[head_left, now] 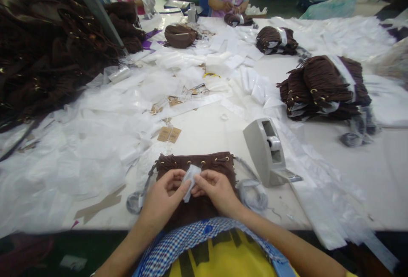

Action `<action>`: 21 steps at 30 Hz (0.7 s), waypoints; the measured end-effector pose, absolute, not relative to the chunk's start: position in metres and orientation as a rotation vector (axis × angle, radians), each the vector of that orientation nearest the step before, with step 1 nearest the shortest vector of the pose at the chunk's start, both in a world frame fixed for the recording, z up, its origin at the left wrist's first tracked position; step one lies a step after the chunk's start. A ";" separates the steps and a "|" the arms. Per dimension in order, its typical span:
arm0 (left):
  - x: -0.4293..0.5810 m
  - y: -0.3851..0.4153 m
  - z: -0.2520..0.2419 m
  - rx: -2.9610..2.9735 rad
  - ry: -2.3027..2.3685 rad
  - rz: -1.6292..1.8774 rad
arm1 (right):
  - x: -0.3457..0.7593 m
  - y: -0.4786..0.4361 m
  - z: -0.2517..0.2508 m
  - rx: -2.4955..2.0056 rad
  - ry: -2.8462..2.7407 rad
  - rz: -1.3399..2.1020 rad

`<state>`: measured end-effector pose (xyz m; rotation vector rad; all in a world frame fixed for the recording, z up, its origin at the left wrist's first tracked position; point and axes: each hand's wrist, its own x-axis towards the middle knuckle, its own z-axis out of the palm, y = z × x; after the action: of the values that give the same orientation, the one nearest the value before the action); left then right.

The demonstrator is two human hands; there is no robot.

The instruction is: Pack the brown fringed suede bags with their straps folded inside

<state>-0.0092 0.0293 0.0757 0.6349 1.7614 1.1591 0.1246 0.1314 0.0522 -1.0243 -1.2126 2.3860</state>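
Note:
A dark brown fringed bag (219, 164) with gold eyelets lies flat at the table's front edge. Above it, my left hand (167, 192) pinches the left side of a small piece of white tissue (190, 179). My right hand (215, 187) holds the same piece from the right, fingers closed on its edge. The strap, wrapped in clear film, ends in a coil (252, 195) right of the bag and another wrapped bundle (134, 202) at its left.
A grey tape dispenser (263, 151) stands to the right. Brown tags (169, 134) lie beyond the bag. White sheets (105, 141) cover the left. Stacked fringed bags (328, 83) sit at right, a brown heap (47, 52) at far left. Two people work across the table.

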 end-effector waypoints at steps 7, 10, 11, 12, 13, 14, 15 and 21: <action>-0.005 0.029 0.061 0.457 1.695 1.255 | 0.128 0.130 0.057 -0.972 -1.326 2.415; -0.008 0.025 0.053 0.396 1.713 1.249 | 0.149 0.145 0.079 -0.932 -1.792 2.143; -0.009 0.024 0.050 0.381 1.716 1.243 | 0.161 0.153 0.087 -0.958 -1.964 1.888; -0.010 0.023 0.048 0.370 1.724 1.241 | 0.177 0.164 0.096 -1.007 -2.089 1.558; -0.010 0.022 0.045 0.362 1.733 1.237 | 0.195 0.175 0.103 -1.090 -2.129 1.217; -0.011 0.022 0.044 0.356 1.741 1.233 | 0.215 0.187 0.107 -1.190 -2.102 0.913; -0.011 0.022 0.042 0.354 1.746 1.231 | 0.235 0.199 0.110 -1.293 -2.037 0.650; -0.009 0.023 0.039 0.373 1.697 1.252 | 0.310 0.239 0.087 -1.609 -1.982 0.679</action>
<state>-0.0086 0.0227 0.0392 0.3730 1.6974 1.2518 0.3097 0.2395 0.0874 -1.6090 -1.9819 0.6792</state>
